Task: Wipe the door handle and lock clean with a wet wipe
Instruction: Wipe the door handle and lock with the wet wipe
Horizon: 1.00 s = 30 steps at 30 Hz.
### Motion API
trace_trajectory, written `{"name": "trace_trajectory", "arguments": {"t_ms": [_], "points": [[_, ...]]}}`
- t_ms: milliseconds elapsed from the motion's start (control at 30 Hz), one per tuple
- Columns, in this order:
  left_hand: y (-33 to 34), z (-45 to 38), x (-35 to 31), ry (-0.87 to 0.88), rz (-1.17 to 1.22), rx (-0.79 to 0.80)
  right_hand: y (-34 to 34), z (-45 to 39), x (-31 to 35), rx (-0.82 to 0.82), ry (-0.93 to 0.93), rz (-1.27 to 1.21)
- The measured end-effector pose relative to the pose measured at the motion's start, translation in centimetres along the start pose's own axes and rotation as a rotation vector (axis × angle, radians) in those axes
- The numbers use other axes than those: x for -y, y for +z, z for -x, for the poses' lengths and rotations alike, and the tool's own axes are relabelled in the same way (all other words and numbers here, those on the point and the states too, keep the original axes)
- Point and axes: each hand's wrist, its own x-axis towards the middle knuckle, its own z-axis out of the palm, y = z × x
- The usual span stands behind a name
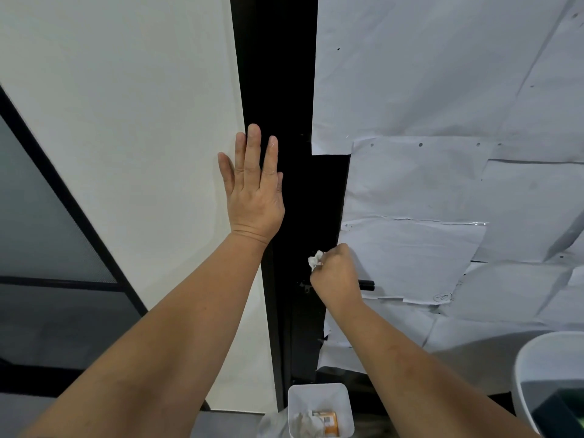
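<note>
My right hand [336, 275] is shut on a crumpled white wet wipe [316, 259], pressed against the black door frame [284, 90] where the handle sits. The black door handle [366, 285] pokes out to the right from behind that hand; most of it and the lock are hidden by my fist. A small dark latch part [305, 286] shows just left of the hand. My left hand [254, 188] lies flat and open, fingers up, on the white wall at the frame's left edge.
White paper sheets [442, 184] cover the door panel on the right. A small white bin [320, 409] holding used wipes and an orange packet stands on the floor below. A larger white bin [550, 384] is at the lower right. A dark glass partition [47, 232] is at left.
</note>
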Motion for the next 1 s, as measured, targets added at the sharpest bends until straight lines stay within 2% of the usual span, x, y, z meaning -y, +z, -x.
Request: {"name": "trace_trajectory", "arguments": {"t_ms": [100,233,400,567,667,733,800,1000], "points": [[0.1,0.0,0.0,0.003,0.001,-0.014,0.2,0.4,0.7,-0.030,-0.141,0.006],[0.2,0.1,0.1,0.003,-0.006,-0.021,0.4,1.1,1.6,0.023,-0.474,0.184],[0.1,0.1,0.1,0.008,-0.011,-0.023,0.9,0.7,2.8,0.080,-0.586,0.392],[0.0,0.0,0.0,0.008,-0.009,-0.015,1.4,0.9,2.9,-0.032,-0.483,0.198],[0.0,0.0,0.0,0.006,0.000,-0.011,1.0,0.9,4.5,-0.137,-0.213,-0.291],[0.1,0.0,0.1,0.006,-0.002,-0.020,1.4,1.0,5.6,-0.136,-0.015,-0.487],[0.1,0.1,0.1,0.006,0.006,-0.020,1.9,1.5,6.3,-0.048,0.063,-0.463],[0.2,0.1,0.2,0.007,0.012,-0.026,1.8,1.4,6.0,0.047,0.095,-0.329]]}}
